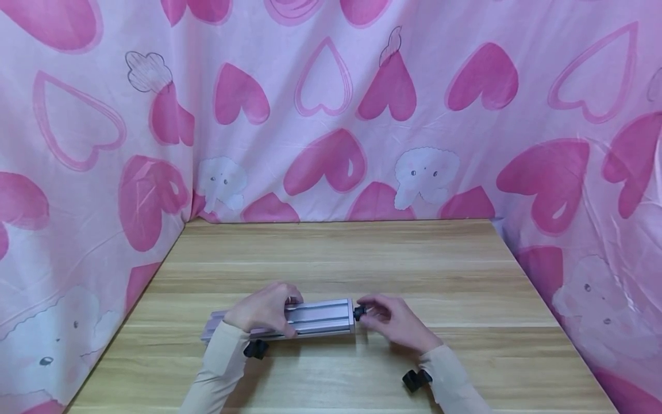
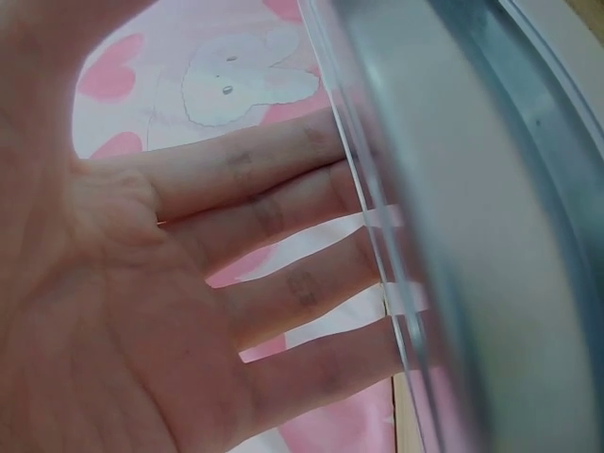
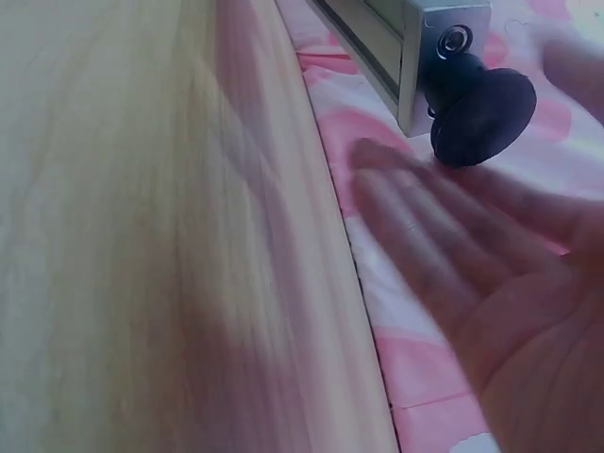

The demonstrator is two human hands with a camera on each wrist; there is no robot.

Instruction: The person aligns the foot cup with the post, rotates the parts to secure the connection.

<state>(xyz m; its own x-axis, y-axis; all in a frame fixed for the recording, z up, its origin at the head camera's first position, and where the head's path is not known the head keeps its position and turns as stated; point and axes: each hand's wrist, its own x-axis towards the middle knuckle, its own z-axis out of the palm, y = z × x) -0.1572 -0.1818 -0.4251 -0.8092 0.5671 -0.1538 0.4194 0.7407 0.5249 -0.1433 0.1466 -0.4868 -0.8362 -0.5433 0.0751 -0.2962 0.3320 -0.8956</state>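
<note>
A silver grooved metal rail (image 1: pixel 320 317) lies crosswise above the wooden table, with a square end plate (image 1: pixel 353 316) and a round black knob (image 1: pixel 360 312) at its right end. My left hand (image 1: pixel 266 310) grips the rail near its middle, thumb on the near side and fingers on the far side. In the left wrist view, those fingers (image 2: pixel 302 283) reach to the rail's edge, where their tips are hidden. My right hand (image 1: pixel 395 322) is at the knob. The right wrist view shows its slightly blurred fingers extended below the knob (image 3: pixel 484 118), with the thumb apart.
The wood-grain table (image 1: pixel 331 259) spreads under both hands. Pink heart-patterned cloth (image 1: pixel 320 115) hangs at the back and along both sides. A black wrist device (image 1: pixel 256 349) sits at the left wrist, another black device (image 1: pixel 416 379) at the right.
</note>
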